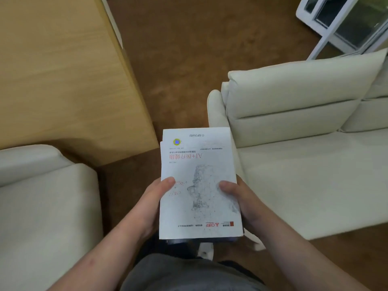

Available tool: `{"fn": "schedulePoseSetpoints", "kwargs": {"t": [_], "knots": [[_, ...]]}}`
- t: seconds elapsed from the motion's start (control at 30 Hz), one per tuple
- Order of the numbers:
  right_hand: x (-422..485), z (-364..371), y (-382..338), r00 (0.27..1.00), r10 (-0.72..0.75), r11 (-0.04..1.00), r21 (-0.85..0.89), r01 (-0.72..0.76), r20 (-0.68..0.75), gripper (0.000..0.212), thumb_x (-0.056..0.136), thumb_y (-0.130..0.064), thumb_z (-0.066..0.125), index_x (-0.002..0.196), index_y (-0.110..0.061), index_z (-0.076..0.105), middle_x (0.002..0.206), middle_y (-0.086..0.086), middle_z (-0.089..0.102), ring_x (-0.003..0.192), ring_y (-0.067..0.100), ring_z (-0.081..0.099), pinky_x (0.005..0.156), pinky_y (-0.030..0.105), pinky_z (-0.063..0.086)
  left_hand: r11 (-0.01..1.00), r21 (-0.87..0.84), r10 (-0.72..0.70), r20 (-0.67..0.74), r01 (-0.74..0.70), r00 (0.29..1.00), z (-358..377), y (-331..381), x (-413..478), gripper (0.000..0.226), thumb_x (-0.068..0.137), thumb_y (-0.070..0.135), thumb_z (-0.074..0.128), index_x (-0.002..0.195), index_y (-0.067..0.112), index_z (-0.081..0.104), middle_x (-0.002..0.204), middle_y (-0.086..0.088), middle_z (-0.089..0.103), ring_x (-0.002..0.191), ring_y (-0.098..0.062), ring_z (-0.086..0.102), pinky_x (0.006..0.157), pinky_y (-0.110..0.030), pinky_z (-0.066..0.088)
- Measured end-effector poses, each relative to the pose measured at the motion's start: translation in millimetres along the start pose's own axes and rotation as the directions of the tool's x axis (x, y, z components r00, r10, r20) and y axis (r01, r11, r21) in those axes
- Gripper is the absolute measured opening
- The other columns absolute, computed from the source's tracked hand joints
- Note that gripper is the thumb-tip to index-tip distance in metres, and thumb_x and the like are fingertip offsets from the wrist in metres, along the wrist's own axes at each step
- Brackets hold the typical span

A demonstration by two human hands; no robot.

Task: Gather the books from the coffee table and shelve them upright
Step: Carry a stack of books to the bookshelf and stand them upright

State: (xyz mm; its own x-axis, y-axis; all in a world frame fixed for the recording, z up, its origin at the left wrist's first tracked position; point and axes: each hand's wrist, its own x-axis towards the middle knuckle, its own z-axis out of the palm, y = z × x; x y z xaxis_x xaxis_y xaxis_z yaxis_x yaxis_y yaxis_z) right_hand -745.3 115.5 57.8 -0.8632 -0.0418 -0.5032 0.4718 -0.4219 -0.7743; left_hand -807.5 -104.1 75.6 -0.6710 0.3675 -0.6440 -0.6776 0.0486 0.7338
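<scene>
While the left hand (147, 206) and right hand (245, 202) grip the stack of books (199, 169) before the body, thumbs flat on its cover, carry it level so none slide off

Both forearms (117, 244) bare of sleeves, grey clothing (189, 274) (white footwear (206, 251) below)
</scene>
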Motion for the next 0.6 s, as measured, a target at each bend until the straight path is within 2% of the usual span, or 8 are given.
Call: {"fn": "schedulePoseSetpoints", "kwargs": {"t": [0.1, 0.17, 0.23, 0.33, 0.47, 0.53, 0.6], "knots": [[50, -2, -30, 1.000, -0.002, 1.000, 0.023, 0.002, -0.014, 0.083, 0.068, -0.031, 0.076, 0.141, -0.003, 0.048, 0.133, 0.024, 0.064, 0.118, 0.047, 0.064, 0.098, 0.063, 0.051, 0.999, -0.007, -0.033, 0.001, 0.033, 0.999, -3, 43, 43, 0.043, 0.092, 0.044, 0.051, 0.120, 0.015, 0.065, 0.104, -0.006, 0.079, 0.093, -0.024, 0.076, 0.084, -0.043, 0.054], [84, -3, -48, 0.999, -0.001, 0.999, 0.036, 0.002, -0.033, 0.084, 0.066, -0.031, 0.076, 0.141, -0.003, 0.048, 0.132, 0.024, 0.065, 0.116, 0.046, 0.065, 0.097, 0.060, 0.054, 0.999, 0.016, -0.029, 0.031, 0.029, 0.999, -11, 72, 77, 0.053, 0.079, 0.050, 0.061, 0.121, 0.017, 0.065, 0.105, -0.004, 0.079, 0.096, -0.025, 0.075, 0.089, -0.045, 0.054], [121, -3, -68, 0.999, 0.001, 0.999, 0.042, 0.001, -0.048, 0.084, 0.067, -0.032, 0.077, 0.141, -0.006, 0.049, 0.133, 0.022, 0.065, 0.117, 0.045, 0.065, 0.100, 0.063, 0.051, 0.999, 0.044, -0.013, 0.061, 0.010, 0.998, -21, 101, 113, 0.063, 0.072, 0.047, 0.076, 0.126, 0.017, 0.062, 0.108, -0.004, 0.078, 0.098, -0.025, 0.075, 0.090, -0.046, 0.054], [179, 0, -99, 0.997, -0.009, 0.999, 0.047, 0.013, -0.081, 0.081, 0.069, -0.031, 0.077, 0.141, -0.009, 0.049, 0.134, 0.020, 0.065, 0.119, 0.044, 0.064, 0.102, 0.065, 0.048, 0.999, 0.030, -0.020, 0.107, 0.017, 0.994, -39, 143, 171, 0.082, 0.059, 0.047, 0.077, 0.131, 0.013, 0.058, 0.115, -0.010, 0.076, 0.103, -0.033, 0.073, 0.093, -0.051, 0.055], [245, 10, -143, 0.995, -0.001, 0.996, 0.085, 0.010, -0.103, 0.081, 0.069, -0.031, 0.077, 0.141, -0.006, 0.049, 0.132, 0.021, 0.066, 0.117, 0.043, 0.066, 0.095, 0.056, 0.056, 0.998, 0.059, -0.043, 0.146, 0.035, 0.988, -56, 204, 237, 0.067, 0.066, 0.042, 0.070, 0.125, 0.011, 0.061, 0.107, -0.010, 0.078, 0.092, -0.029, 0.076, 0.077, -0.041, 0.058], [272, 12, -163, 0.992, -0.007, 0.993, 0.112, 0.022, -0.129, 0.080, 0.067, -0.031, 0.077, 0.139, -0.005, 0.051, 0.130, 0.021, 0.068, 0.114, 0.041, 0.068, 0.088, 0.050, 0.060, 0.997, 0.066, -0.058, 0.170, 0.047, 0.984, -60, 234, 268, 0.075, 0.065, 0.045, 0.074, 0.129, 0.011, 0.059, 0.112, -0.012, 0.076, 0.098, -0.033, 0.075, 0.082, -0.045, 0.058], [296, 10, -184, 0.987, -0.005, 0.992, 0.120, 0.025, -0.164, 0.082, 0.066, -0.032, 0.078, 0.139, -0.007, 0.051, 0.129, 0.020, 0.068, 0.113, 0.041, 0.069, 0.089, 0.052, 0.059, 0.997, 0.063, -0.063, 0.184, 0.052, 0.981, -60, 260, 299, 0.089, 0.056, 0.049, 0.078, 0.133, 0.009, 0.056, 0.118, -0.016, 0.074, 0.105, -0.038, 0.072, 0.092, -0.053, 0.056]]}}
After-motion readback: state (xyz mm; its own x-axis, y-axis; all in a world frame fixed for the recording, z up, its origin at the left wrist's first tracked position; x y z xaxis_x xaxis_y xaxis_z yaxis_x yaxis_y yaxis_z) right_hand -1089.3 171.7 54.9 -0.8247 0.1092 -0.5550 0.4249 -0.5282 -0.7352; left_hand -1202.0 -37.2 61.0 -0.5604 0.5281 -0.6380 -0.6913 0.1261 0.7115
